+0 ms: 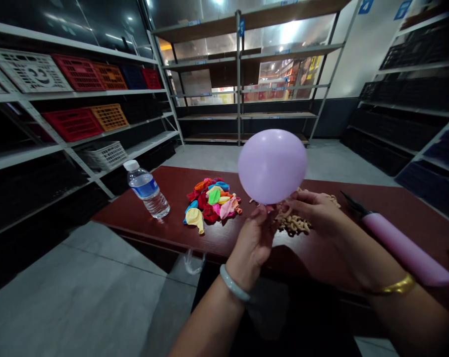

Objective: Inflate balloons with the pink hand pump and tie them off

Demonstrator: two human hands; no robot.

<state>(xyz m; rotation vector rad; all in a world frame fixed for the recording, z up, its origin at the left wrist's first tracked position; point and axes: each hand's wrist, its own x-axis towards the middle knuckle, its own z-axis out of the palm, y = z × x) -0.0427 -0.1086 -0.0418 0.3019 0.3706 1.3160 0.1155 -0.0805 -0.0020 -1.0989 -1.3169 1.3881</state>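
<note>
An inflated purple balloon (pixel 272 166) stands upright above the table, its neck pointing down. My left hand (pixel 252 243) is closed around the neck, thumb pressed just below the round body. My right hand (pixel 317 210) is closed in a pinch close beside the neck; a tan strand seems to show by its fingertips, but I cannot tell it from the pile behind. Below and behind the hands lies a heap of tan loops (pixel 294 225) that look like rubber bands. To the left is a pile of flat, uninflated balloons (pixel 214 197) in several colours.
A pink hand pump (pixel 406 248) with a black nozzle lies at the right of the dark red table (pixel 165 183). A water bottle (pixel 147 191) with a white cap stands at the left. Shelves with plastic crates (pixel 74 124) line the left wall; more racks (pixel 238 89) stand behind.
</note>
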